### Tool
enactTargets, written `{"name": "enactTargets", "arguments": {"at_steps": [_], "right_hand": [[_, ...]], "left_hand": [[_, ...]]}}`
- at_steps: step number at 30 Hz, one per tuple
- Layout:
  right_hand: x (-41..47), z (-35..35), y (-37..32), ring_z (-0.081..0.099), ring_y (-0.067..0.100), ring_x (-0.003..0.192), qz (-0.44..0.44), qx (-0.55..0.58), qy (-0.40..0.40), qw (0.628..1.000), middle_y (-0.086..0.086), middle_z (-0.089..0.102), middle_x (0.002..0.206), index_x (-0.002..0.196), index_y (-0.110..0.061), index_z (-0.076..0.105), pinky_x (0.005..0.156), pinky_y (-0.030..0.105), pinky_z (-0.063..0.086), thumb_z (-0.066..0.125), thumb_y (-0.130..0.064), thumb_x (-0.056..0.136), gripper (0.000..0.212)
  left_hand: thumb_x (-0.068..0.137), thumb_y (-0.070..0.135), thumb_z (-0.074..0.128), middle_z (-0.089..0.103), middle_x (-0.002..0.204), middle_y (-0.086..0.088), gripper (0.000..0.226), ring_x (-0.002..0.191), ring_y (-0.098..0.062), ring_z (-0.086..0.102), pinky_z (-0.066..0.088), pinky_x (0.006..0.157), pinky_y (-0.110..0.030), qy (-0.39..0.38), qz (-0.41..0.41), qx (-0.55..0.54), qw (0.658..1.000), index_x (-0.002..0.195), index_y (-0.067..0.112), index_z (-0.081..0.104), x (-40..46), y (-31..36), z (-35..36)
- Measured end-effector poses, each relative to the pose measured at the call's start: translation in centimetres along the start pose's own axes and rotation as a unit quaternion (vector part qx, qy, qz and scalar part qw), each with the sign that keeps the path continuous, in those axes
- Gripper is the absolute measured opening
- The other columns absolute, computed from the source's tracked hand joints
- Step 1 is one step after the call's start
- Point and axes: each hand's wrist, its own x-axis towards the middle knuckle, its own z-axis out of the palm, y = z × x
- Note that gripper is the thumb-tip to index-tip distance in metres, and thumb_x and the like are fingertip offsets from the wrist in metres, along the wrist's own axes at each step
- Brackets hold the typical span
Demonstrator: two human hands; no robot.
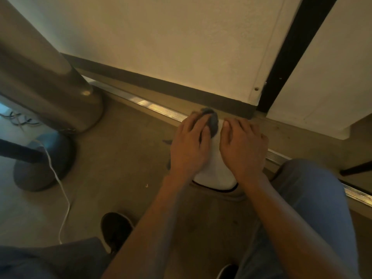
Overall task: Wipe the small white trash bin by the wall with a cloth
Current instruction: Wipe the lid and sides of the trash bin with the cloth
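Both bare forearms reach down from the camera to the small white plastic trash bin [214, 170], which stands on the brown floor [120, 158] just beside the cream wall [181, 47]. My left hand [189, 146] presses a crumpled grey cloth [212, 121] onto its far top edge; my right hand [244, 148] lies flat, steadying. Long overlapping strokes would suit. Room is tight against the dark baseboard [221, 99], freer leftward.

Floor [112, 158] w/ bin [214, 170], cable [65, 198]
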Motion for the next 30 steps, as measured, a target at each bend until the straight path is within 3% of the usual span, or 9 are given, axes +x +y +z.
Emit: {"name": "enactTargets", "arguments": {"at_steps": [5, 10, 13, 15, 19, 21, 23, 26, 30], "right_hand": [[-0.2, -0.1, 0.2, 0.059, 0.025, 0.105, -0.012, 0.020, 0.012, 1.000, 0.005, 0.064, 0.112, 0.118, -0.022, 0.059, 0.085, 0.042, 0.045, 0.035, -0.035, 0.106, 0.030], [-0.2, -0.3, 0.1, 0.059, 0.027, 0.103, -0.015, 0.023, 0.018, 0.999, 0.005, 0.066, 0.111, 0.115, -0.020, 0.062, 0.084, 0.045, 0.047, 0.040, -0.032, 0.104, 0.028], [-0.1, -0.2, 0.0, 0.056, 0.025, 0.111, -0.004, 0.014, -0.007, 1.000, 0.001, 0.064, 0.120, 0.120, -0.024, 0.061, 0.090, 0.046, 0.045, 0.033, -0.037, 0.105, 0.035], [0.1, 0.0, 0.0, 0.055, 0.024, 0.114, 0.005, 0.011, -0.015, 1.000, 0.000, 0.063, 0.123, 0.122, -0.024, 0.060, 0.092, 0.047, 0.046, 0.029, -0.039, 0.105, 0.038], [0.1, -0.1, -0.2, 0.056, 0.024, 0.111, 0.010, 0.002, -0.011, 1.000, 0.002, 0.064, 0.119, 0.122, -0.022, 0.060, 0.089, 0.046, 0.047, 0.031, -0.037, 0.105, 0.037], [0.0, -0.1, -0.2, 0.056, 0.025, 0.111, 0.007, 0.003, -0.009, 1.000, 0.003, 0.064, 0.118, 0.122, -0.022, 0.060, 0.088, 0.045, 0.047, 0.033, -0.037, 0.105, 0.035], [0.0, -0.1, -0.1, 0.056, 0.025, 0.109, 0.004, 0.003, -0.007, 1.000, 0.003, 0.064, 0.117, 0.119, -0.022, 0.060, 0.088, 0.045, 0.046, 0.032, -0.037, 0.105, 0.035], [0.1, 0.1, -0.1, 0.057, 0.025, 0.108, 0.004, 0.002, -0.003, 1.000, 0.003, 0.064, 0.117, 0.118, -0.022, 0.060, 0.088, 0.045, 0.045, 0.028, -0.037, 0.104, 0.038], [0.2, 0.1, 0.0, 0.058, 0.026, 0.109, 0.016, -0.003, -0.016, 1.000, 0.004, 0.065, 0.119, 0.119, -0.020, 0.060, 0.089, 0.046, 0.045, 0.030, -0.038, 0.105, 0.038]], "left_hand": [[0.108, 0.041, 0.026, 0.013, 0.167, -0.001, 0.050, 0.155, -0.028, 0.008, 0.022, 0.122, -0.050, 0.005, -0.008, 0.009, 1.000, 0.155, 0.026, 0.031, -10.4, -0.3, 1.1], [0.103, 0.038, 0.030, 0.036, 0.158, 0.005, 0.047, 0.138, -0.015, 0.043, 0.041, 0.107, -0.030, -0.010, -0.034, -0.042, 0.998, 0.148, 0.033, 0.044, -1.5, -0.8, -0.9], [0.099, 0.035, 0.037, 0.065, 0.122, -0.003, 0.033, 0.113, -0.023, 0.059, 0.044, 0.086, -0.031, -0.121, -0.067, -0.009, 0.990, 0.109, 0.028, 0.068, 5.7, 0.2, -1.2], [0.099, 0.038, 0.039, 0.067, 0.108, -0.007, 0.030, 0.100, -0.028, 0.061, 0.039, 0.076, -0.033, -0.175, -0.094, 0.023, 0.980, 0.090, 0.027, 0.066, 8.0, 1.2, -1.0], [0.099, 0.033, 0.039, 0.062, 0.127, 0.001, 0.037, 0.115, -0.019, 0.057, 0.041, 0.094, -0.030, -0.043, -0.001, 0.016, 0.999, 0.125, 0.025, 0.064, 3.5, 0.8, -0.6], [0.097, 0.031, 0.039, 0.060, 0.131, 0.003, 0.040, 0.120, -0.014, 0.055, 0.041, 0.101, -0.025, 0.004, 0.026, -0.053, 0.998, 0.128, 0.022, 0.063, 1.3, -0.9, -0.8], [0.092, 0.036, 0.037, 0.064, 0.123, 0.002, 0.043, 0.114, -0.015, 0.057, 0.045, 0.097, -0.030, -0.051, -0.030, -0.132, 0.989, 0.118, 0.021, 0.067, 3.2, -1.8, -1.1], [0.092, 0.043, 0.035, 0.066, 0.107, -0.007, 0.040, 0.099, -0.023, 0.058, 0.039, 0.078, -0.032, -0.194, -0.111, -0.055, 0.973, 0.096, 0.020, 0.068, 7.8, 0.0, -1.1], [0.099, 0.041, 0.042, 0.068, 0.119, -0.003, 0.037, 0.100, -0.021, 0.058, 0.036, 0.077, -0.031, -0.201, -0.049, 0.062, 0.976, 0.115, 0.026, 0.071, 8.5, 2.4, -0.7]]}}
